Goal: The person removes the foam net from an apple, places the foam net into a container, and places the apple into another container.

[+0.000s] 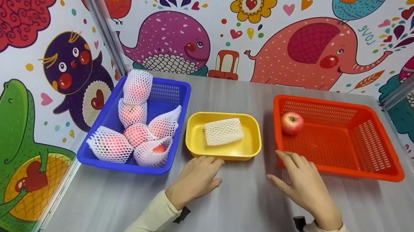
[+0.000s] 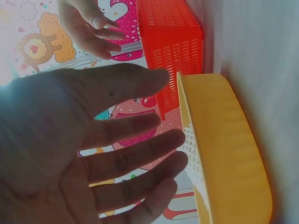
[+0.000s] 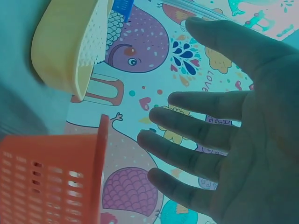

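My left hand (image 1: 197,179) is held at the near rim of the yellow tray (image 1: 192,144), its fingers spread and nothing in them. A white foam net sleeve (image 1: 224,131) lies flat in that tray. Over at the near left corner of the red basket (image 1: 338,170), my right hand (image 1: 304,184) has its fingers extended and is likewise bare. One unwrapped apple (image 1: 292,123) sits in the red basket's far left corner. In the blue basket (image 1: 123,166) on the left are several apples in white foam nets (image 1: 112,145).
Grey tabletop (image 1: 223,201) runs beneath the containers and toward me. Cartoon-printed panels (image 1: 176,37) close off the back and sides, joined by metal corner posts (image 1: 104,21). The yellow tray stands between the two baskets, close to the blue one.
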Available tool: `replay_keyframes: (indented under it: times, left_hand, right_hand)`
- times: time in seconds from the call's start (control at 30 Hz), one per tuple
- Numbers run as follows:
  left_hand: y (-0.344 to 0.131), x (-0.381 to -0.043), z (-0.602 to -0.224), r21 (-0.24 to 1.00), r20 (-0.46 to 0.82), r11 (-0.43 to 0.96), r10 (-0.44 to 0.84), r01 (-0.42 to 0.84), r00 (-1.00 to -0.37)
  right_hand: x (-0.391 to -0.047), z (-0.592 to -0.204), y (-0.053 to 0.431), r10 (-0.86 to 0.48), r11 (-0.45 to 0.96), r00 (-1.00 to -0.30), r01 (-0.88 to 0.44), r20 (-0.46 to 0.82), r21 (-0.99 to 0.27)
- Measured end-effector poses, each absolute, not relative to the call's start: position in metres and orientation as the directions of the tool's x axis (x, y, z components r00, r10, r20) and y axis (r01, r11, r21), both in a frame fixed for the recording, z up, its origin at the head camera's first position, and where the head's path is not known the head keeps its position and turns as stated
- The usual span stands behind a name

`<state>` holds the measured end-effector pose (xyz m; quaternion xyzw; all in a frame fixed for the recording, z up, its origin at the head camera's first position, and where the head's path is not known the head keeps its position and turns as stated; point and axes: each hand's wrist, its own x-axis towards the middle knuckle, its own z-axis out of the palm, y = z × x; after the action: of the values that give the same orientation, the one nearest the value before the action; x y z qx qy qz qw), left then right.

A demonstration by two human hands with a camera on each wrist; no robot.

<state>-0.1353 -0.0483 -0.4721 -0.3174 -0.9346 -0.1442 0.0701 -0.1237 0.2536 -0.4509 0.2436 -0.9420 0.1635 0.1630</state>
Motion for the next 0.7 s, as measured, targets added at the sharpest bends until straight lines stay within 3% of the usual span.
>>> replay_keyframes:
  times: [0.47,0.7]
  left_hand:
    - [-0.064,-0.141,-0.453,0.196,0.238,0.785,0.544,0.588,-0.805]
    - [-0.098,-0.151,-0.432,0.120,0.341,0.833,0.476,0.540,-0.811]
  right_hand:
    - [-0.117,-0.463,0.251,-0.372,0.807,-0.844,-0.500,0.387,-0.315]
    - [-0.114,-0.468,0.250,-0.368,0.797,-0.850,-0.498,0.377,-0.343]
